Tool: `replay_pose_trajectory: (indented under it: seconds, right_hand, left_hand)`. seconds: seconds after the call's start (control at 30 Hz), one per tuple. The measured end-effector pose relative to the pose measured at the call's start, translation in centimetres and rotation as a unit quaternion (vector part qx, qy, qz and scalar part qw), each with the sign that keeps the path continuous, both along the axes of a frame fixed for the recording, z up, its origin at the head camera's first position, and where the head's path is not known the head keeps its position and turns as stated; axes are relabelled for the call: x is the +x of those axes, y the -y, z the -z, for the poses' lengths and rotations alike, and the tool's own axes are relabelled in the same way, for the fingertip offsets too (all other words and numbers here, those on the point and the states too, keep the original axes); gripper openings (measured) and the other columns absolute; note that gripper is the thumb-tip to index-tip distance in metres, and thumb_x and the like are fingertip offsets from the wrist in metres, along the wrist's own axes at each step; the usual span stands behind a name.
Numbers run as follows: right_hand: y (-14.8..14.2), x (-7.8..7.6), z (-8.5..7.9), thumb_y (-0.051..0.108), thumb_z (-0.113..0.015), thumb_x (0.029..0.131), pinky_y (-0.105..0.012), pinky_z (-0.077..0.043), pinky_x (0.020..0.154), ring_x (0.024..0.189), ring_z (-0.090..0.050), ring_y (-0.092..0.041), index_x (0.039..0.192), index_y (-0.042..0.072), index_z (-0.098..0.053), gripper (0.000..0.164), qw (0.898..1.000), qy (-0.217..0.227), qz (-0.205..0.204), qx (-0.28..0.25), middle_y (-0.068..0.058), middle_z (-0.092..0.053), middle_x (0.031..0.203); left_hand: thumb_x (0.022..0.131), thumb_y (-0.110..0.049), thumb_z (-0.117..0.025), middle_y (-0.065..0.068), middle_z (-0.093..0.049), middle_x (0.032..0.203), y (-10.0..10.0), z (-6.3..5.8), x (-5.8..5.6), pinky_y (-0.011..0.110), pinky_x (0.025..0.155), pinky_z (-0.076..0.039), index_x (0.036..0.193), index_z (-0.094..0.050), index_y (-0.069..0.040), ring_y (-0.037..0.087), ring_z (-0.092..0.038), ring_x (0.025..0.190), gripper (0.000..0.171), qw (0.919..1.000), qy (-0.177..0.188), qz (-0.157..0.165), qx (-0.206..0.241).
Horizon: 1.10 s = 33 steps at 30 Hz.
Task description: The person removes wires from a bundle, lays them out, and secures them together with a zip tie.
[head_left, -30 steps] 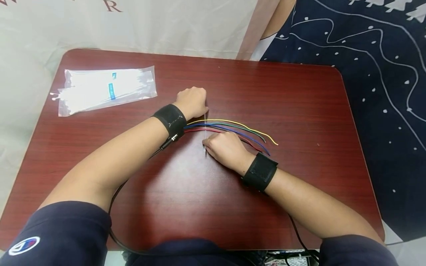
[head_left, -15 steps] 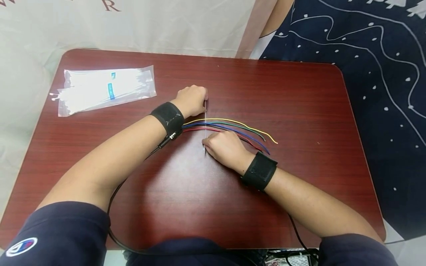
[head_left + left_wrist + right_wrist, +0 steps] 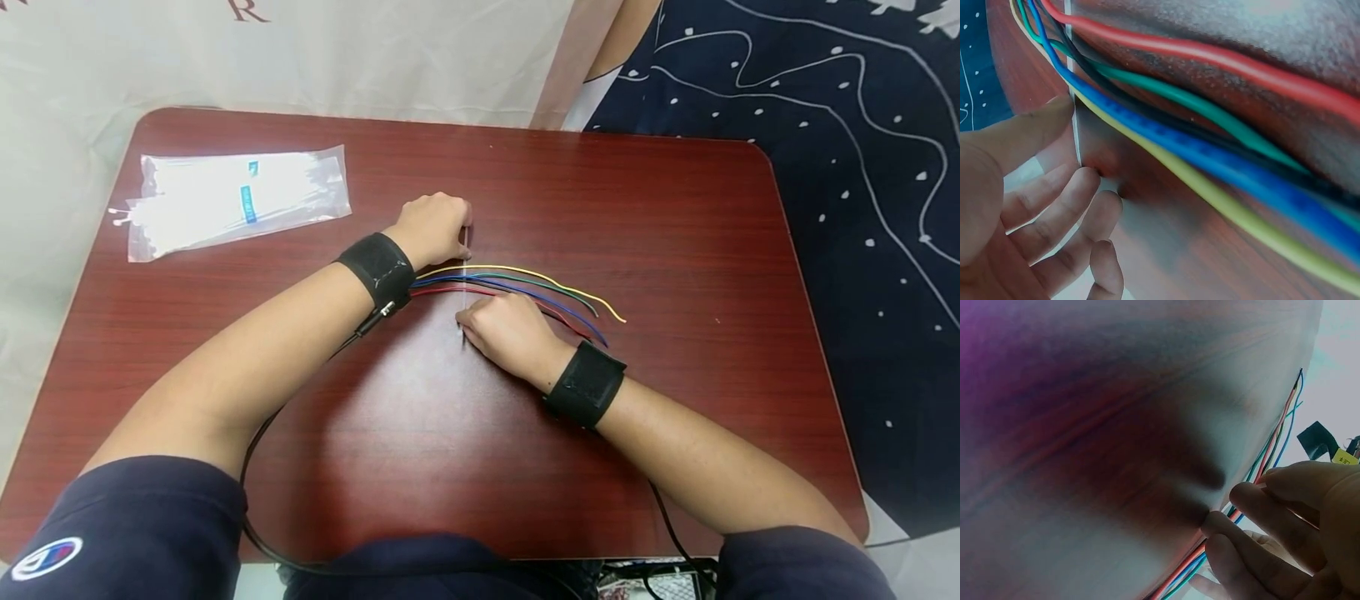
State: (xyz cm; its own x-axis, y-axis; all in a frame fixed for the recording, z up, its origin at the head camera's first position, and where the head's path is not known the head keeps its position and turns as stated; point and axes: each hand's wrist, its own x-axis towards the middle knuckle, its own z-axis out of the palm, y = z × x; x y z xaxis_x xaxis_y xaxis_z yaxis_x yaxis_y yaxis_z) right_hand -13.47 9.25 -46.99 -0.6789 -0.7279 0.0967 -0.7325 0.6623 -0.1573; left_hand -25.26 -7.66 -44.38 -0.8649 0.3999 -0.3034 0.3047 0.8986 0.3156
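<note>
A thin white cable tie (image 3: pixel 1077 140) runs straight between my two hands, crossing a bundle of coloured wires (image 3: pixel 1179 144). In the left wrist view those wires pass in front of it. My left hand (image 3: pixel 432 227) holds its far part, thumb and index fingertip set apart along the strip, the other fingers loosely bent. Nearer the body, my right hand (image 3: pixel 512 337) pinches the near end between thumb and index finger. Red, black, blue, green and yellow wires (image 3: pixel 525 270) lie on the table between the hands, their left ends hidden by my left wrist.
A clear plastic bag (image 3: pixel 236 200) full of white cable ties lies at the table's back left, a few tips poking out. The red-brown table (image 3: pixel 675 217) extends around the hands. Black cables (image 3: pixel 258 433) trail from both wristbands to the front edge.
My left hand has shifted slightly away from the body, and its thumb and index finger have parted, showing more of the tie. My right hand stays nearly in place.
</note>
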Motion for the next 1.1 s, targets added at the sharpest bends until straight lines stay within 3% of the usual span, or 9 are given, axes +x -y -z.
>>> replay_pose_trajectory:
  seconds: [0.47,0.53,0.67,0.77,0.93,1.1]
  right_hand:
    - [-0.1,0.0,0.0,0.012,-0.072,0.104,-0.043,-0.058,0.060,0.074,-0.076,-0.024,0.088,0.015,-0.078,0.018,1.000,0.004,0.004,0.005,-0.002,-0.077,0.079]
    - [-0.1,0.0,0.1,0.011,-0.071,0.104,-0.042,-0.057,0.058,0.073,-0.075,-0.023,0.086,0.015,-0.077,0.020,1.000,0.000,0.003,0.002,-0.002,-0.076,0.077]
    - [-0.1,0.0,0.3,0.010,-0.070,0.104,-0.042,-0.054,0.054,0.068,-0.073,-0.022,0.080,0.015,-0.073,0.025,1.000,-0.006,0.003,-0.007,-0.001,-0.072,0.072]
    - [-0.1,0.1,0.3,0.009,-0.070,0.104,-0.042,-0.053,0.053,0.067,-0.072,-0.022,0.078,0.015,-0.071,0.027,1.000,-0.009,0.004,-0.011,-0.001,-0.070,0.071]
    - [-0.1,0.1,0.4,0.010,-0.070,0.105,-0.041,-0.054,0.054,0.069,-0.073,-0.023,0.079,0.015,-0.073,0.026,1.000,-0.006,0.003,-0.010,-0.001,-0.071,0.071]
    - [-0.2,0.0,0.3,0.011,-0.071,0.105,-0.041,-0.056,0.055,0.071,-0.075,-0.023,0.084,0.015,-0.077,0.022,1.000,-0.003,0.003,-0.008,-0.001,-0.073,0.073]
  left_hand:
    - [0.100,-0.032,-0.084,0.010,-0.072,0.107,0.4,0.2,-0.7,0.057,0.101,-0.059,0.125,-0.071,-0.009,0.032,-0.071,0.111,0.037,0.9996,0.011,0.022,-0.015]
    - [0.100,-0.033,-0.084,0.010,-0.072,0.107,0.5,0.3,-1.0,0.056,0.100,-0.059,0.122,-0.072,-0.009,0.031,-0.070,0.110,0.035,0.9995,0.018,0.023,-0.013]
    - [0.098,-0.036,-0.086,0.003,-0.072,0.101,0.8,1.9,-2.2,0.049,0.094,-0.056,0.107,-0.072,-0.013,0.025,-0.067,0.101,0.028,0.9992,0.031,0.025,-0.004]
    - [0.096,-0.030,-0.087,0.000,-0.071,0.092,0.9,2.3,-2.5,0.045,0.095,-0.054,0.101,-0.072,-0.013,0.022,-0.065,0.095,0.023,0.9978,0.059,0.015,0.027]
    - [0.094,-0.013,-0.083,-0.004,-0.068,0.075,0.8,1.6,-1.9,0.033,0.090,-0.053,0.104,-0.072,-0.005,0.013,-0.065,0.078,0.017,0.9858,0.121,-0.032,0.111]
    - [0.095,-0.002,-0.080,-0.003,-0.067,0.076,0.9,1.7,-1.5,0.022,0.073,-0.054,0.116,-0.066,0.002,0.006,-0.065,0.064,0.026,0.9572,0.181,-0.083,0.210]
